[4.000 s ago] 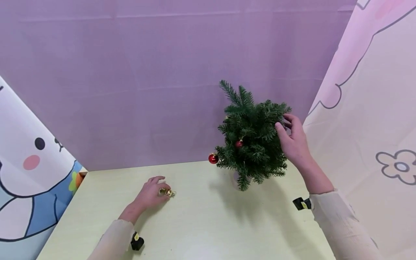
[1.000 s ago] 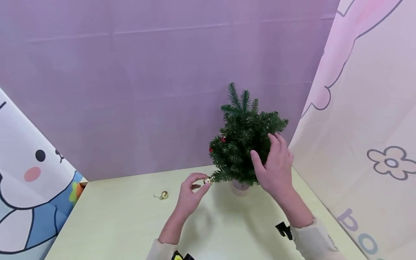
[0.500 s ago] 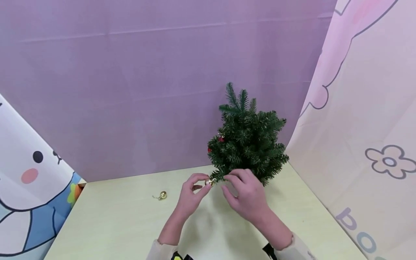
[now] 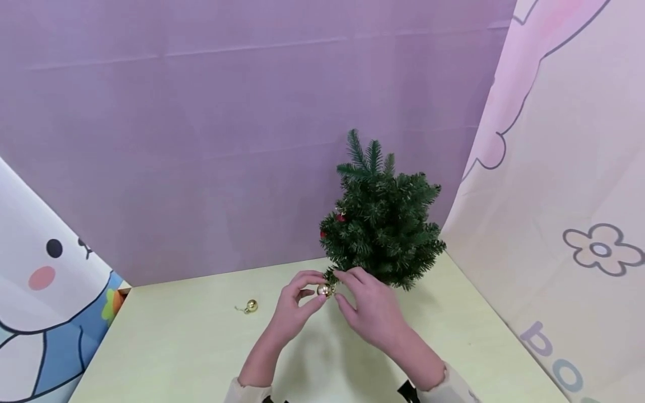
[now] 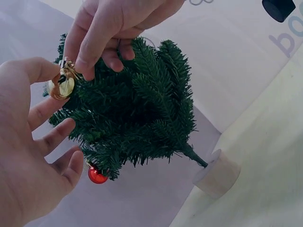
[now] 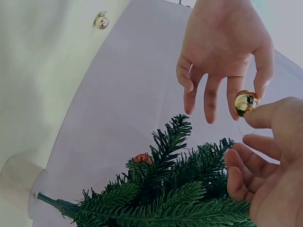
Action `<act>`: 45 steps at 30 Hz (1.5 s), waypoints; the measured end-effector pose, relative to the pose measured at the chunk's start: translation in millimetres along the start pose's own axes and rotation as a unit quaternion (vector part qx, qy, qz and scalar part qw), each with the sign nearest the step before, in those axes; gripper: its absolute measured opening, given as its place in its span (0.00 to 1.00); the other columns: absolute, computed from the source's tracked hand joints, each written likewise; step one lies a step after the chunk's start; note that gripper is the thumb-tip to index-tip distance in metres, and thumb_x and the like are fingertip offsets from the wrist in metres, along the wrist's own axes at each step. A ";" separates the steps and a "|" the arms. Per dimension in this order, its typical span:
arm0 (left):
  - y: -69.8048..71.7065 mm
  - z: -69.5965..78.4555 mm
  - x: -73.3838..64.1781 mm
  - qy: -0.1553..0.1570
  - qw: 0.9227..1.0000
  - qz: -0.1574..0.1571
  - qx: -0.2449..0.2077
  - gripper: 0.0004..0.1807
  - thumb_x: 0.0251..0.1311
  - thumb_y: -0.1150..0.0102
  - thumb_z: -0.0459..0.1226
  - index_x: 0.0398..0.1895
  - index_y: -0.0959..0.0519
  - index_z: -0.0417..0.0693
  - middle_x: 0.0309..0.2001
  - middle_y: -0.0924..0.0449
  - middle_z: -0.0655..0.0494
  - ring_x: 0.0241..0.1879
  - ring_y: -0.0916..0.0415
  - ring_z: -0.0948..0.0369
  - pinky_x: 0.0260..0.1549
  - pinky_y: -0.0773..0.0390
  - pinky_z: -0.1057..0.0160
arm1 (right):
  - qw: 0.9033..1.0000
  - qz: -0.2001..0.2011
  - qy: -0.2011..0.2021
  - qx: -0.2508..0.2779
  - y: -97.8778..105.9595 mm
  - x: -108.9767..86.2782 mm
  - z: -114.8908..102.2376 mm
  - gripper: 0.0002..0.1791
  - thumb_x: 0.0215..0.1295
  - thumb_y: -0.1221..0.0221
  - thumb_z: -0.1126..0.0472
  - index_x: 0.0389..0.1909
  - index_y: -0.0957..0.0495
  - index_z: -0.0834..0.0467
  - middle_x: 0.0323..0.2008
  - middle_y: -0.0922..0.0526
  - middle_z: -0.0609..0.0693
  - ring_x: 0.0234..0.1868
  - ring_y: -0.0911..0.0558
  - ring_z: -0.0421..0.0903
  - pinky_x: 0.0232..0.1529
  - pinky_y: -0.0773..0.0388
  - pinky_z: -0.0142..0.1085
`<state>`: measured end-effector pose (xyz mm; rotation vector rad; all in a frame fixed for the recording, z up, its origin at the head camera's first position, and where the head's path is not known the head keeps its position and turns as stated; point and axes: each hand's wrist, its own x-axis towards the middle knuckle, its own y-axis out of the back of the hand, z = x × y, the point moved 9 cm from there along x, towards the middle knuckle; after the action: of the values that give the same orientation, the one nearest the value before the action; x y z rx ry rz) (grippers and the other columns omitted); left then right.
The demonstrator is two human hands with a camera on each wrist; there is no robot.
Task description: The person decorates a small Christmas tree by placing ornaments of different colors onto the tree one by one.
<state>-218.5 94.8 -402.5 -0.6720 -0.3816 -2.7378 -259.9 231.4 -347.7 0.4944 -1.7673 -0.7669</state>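
Note:
My left hand (image 4: 294, 308) pinches a shiny gold bauble (image 4: 323, 290) between thumb and index finger, at the lower left of a small green Christmas tree (image 4: 383, 224). From the other side my right hand (image 4: 375, 308) meets the bauble. In the right wrist view its thumb tip overlaps the ball, and the index fingertip lies by the thin hanging loop (image 6: 241, 126); I cannot tell whether they pinch it. A branch tip (image 4: 331, 275) shows just above the bauble. A red bauble (image 5: 98, 174) hangs on the tree.
A second gold bauble (image 4: 252, 305) with a hook lies on the pale table (image 4: 176, 336) to the left. The tree stands in a pale round base (image 5: 218, 174). Behind is a purple backdrop (image 4: 242, 140), with printed cloth panels (image 4: 569, 184) at both sides.
My left hand picked a gold bauble off the table and carried it right to the tree. My right hand left the tree's right side and came down to the bauble. The tree turned.

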 end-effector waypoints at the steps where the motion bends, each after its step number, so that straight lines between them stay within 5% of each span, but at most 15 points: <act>1: -0.3 0.2 -0.3 -0.005 1.000 -0.003 -0.003 0.12 0.60 0.39 0.25 0.47 0.20 0.39 0.55 0.27 0.40 0.56 0.31 0.55 0.48 0.25 0.48 | 1.000 -0.002 -0.002 0.002 -0.3 0.7 -0.1 0.19 0.58 0.33 0.59 0.52 0.19 0.56 0.42 0.20 0.45 0.34 0.21 0.39 0.28 0.22 0.31; 10: -0.1 0.7 -2.5 -0.027 0.999 -0.017 -0.037 0.11 0.62 0.41 0.26 0.47 0.21 0.36 0.54 0.28 0.34 0.56 0.31 0.51 0.48 0.24 0.52 | 0.999 0.021 0.008 0.024 4.3 0.0 -1.4 0.04 0.56 0.30 0.60 0.32 0.15 0.51 0.35 0.20 0.41 0.34 0.21 0.37 0.32 0.22 0.31; 15: 1.8 -1.1 -4.8 -0.001 1.000 -0.012 -0.029 0.12 0.61 0.41 0.26 0.48 0.22 0.34 0.55 0.28 0.34 0.56 0.31 0.52 0.49 0.26 0.51 | 0.999 0.045 0.016 0.026 13.3 2.6 -2.9 0.04 0.53 0.30 0.62 0.29 0.15 0.52 0.33 0.18 0.41 0.34 0.20 0.38 0.33 0.22 0.30; 21: 0.2 6.3 -5.5 0.058 0.998 -0.006 0.040 0.14 0.59 0.38 0.27 0.48 0.21 0.39 0.55 0.26 0.42 0.57 0.32 0.52 0.51 0.32 0.44 | 0.999 0.035 0.010 -0.001 14.7 10.5 -0.5 0.03 0.52 0.31 0.63 0.26 0.15 0.51 0.29 0.18 0.40 0.31 0.20 0.38 0.28 0.23 0.30; 29: -9.2 -2.0 8.1 0.031 0.996 0.000 0.084 0.06 0.62 0.35 0.37 0.41 0.15 0.52 0.51 0.23 0.58 0.55 0.30 0.58 0.53 0.31 0.45 | 1.000 -0.014 -0.005 -0.021 8.5 17.7 1.2 0.02 0.55 0.30 0.60 0.28 0.15 0.50 0.31 0.17 0.40 0.32 0.19 0.39 0.27 0.22 0.32; 34: -10.1 -0.6 15.7 0.018 0.995 0.000 0.093 0.03 0.62 0.35 0.39 0.34 0.14 0.52 0.47 0.22 0.64 0.54 0.30 0.61 0.55 0.32 0.48 | 0.999 -0.025 -0.011 -0.035 6.9 19.0 1.9 0.02 0.56 0.31 0.59 0.29 0.14 0.51 0.31 0.17 0.41 0.32 0.19 0.40 0.27 0.22 0.33; 45: -6.2 -1.3 23.6 -0.008 0.995 0.045 0.092 0.03 0.62 0.36 0.37 0.32 0.15 0.51 0.41 0.19 0.63 0.50 0.28 0.61 0.49 0.31 0.50 | 0.996 0.047 -0.022 -0.068 19.3 17.6 3.2 0.02 0.53 0.32 0.62 0.25 0.16 0.53 0.24 0.18 0.43 0.23 0.25 0.40 0.16 0.31 0.29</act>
<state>-241.1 94.9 -393.3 -0.6453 -0.5852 -2.5734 -267.8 234.1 -322.7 0.3033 -1.7526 -0.8306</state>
